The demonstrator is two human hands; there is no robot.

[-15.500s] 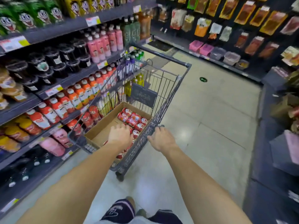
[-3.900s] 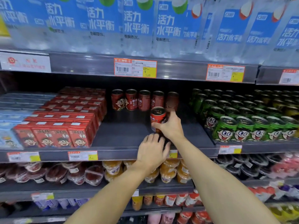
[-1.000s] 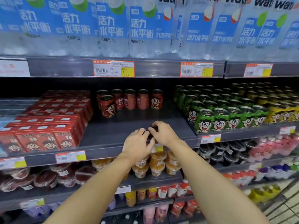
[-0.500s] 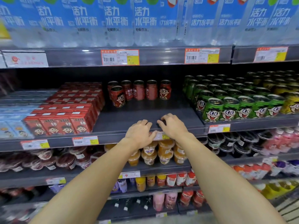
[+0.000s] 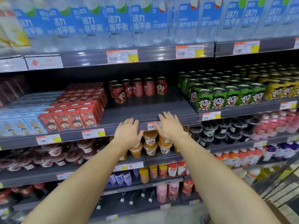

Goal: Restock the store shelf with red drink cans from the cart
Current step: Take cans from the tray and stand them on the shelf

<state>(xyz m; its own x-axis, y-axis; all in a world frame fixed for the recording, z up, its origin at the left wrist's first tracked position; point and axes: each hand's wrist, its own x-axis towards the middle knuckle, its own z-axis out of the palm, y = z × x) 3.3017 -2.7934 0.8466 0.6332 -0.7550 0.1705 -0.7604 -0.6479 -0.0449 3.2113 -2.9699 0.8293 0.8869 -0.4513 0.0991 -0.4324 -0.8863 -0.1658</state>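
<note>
Fingers (image 5: 165,116) of the right hand (image 5: 168,126) lie straight and spread, holding nothing, their tips at the front lip of the shelf (image 5: 145,110). Just beside it, the left hand (image 5: 129,131) is the same: fingers loose and extended, empty, in front of the shelf edge and its price tag (image 5: 152,126). Behind them the dark shelf board is bare up to the red cans (image 5: 137,87), six of them: five in a row at the back and one set forward at the left end, between red cartons (image 5: 77,110) and green cans (image 5: 226,94). The cart (image 5: 278,188) shows only as wire at the lower right. The likely step is fetching more stock. To do it well, build the second row rightwards from the forward can, faces outward, without nudging the green cans.
</note>
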